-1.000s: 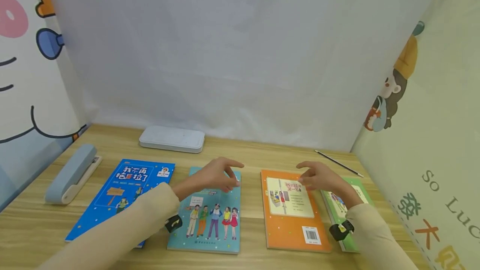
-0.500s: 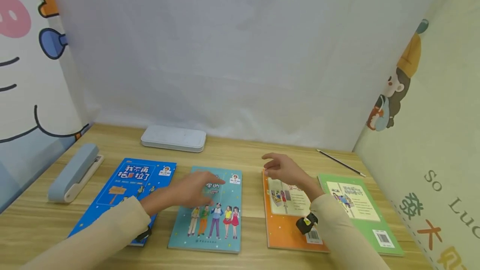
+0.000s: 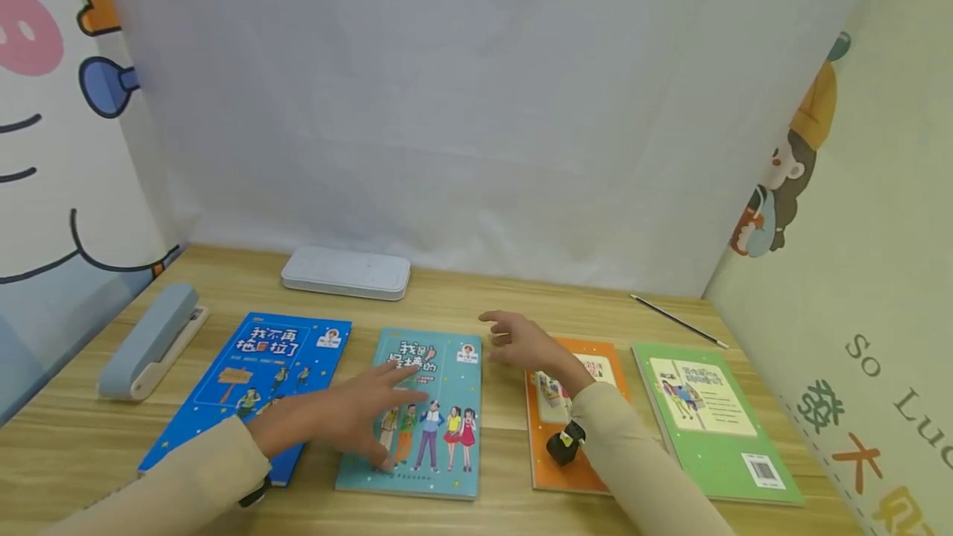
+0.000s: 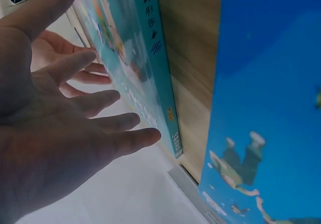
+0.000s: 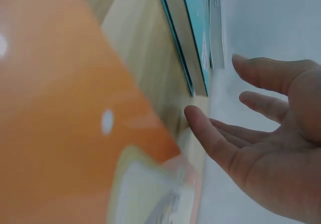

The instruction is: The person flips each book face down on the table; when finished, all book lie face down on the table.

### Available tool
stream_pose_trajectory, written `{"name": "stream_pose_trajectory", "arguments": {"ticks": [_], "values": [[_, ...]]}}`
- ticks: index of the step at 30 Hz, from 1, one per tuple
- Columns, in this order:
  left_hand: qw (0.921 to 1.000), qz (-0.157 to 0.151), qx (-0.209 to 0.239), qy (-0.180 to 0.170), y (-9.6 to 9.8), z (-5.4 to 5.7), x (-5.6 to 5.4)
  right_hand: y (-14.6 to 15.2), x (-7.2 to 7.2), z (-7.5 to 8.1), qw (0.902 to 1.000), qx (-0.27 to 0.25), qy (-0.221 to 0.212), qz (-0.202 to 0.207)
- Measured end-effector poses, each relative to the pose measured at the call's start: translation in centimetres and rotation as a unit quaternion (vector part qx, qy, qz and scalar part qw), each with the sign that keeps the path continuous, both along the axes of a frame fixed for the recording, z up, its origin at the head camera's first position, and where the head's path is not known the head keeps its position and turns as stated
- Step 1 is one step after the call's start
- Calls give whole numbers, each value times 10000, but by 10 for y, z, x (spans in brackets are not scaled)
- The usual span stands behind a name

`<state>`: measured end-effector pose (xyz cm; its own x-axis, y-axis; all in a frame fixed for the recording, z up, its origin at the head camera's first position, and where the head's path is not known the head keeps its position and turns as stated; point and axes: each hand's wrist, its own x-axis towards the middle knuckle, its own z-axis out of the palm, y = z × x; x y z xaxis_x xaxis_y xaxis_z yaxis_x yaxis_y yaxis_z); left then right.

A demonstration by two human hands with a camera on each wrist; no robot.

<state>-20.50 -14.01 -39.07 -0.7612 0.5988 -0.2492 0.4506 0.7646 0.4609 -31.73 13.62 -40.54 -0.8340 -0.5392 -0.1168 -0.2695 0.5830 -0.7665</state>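
A teal book [image 3: 439, 470] lies flat with its front cover up. My left hand [image 3: 353, 412], fingers spread, is over its left part; the left wrist view shows the fingers apart from the cover. Near the book's upper right corner hovers my right hand [image 3: 521, 343], its fingers loosely bent and holding nothing. Beneath the right wrist lies an orange book [image 3: 547, 457], partly covered by the hand and sleeve. To the left a blue book [image 3: 216, 387] is partly hidden by the left forearm. A green book [image 3: 715, 428] lies at the right.
A pale blue stapler [image 3: 152, 342] stands at the table's left. Towards the back lies a white pencil case [image 3: 346, 273]. A thin dark pencil [image 3: 677, 321] rests at the back right. A white cloth [image 3: 484, 106] hangs behind the wooden table [image 3: 476, 304].
My left hand has moved left and towards me, and its fingers have spread. The right hand has moved left from the orange book towards the teal book, uncovering the green book.
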Motion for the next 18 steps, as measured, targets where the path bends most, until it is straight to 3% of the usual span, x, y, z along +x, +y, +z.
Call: {"name": "stream_pose_trajectory", "arguments": {"ticks": [8, 18], "values": [[9993, -326, -196, -53, -1, -5, 10, -17, 1, -2, 9996, -24, -257, -152], [9993, -242, -294, 18, 0, -10, 14, -30, 8, 2, 9979, -177, -512, -350]]}}
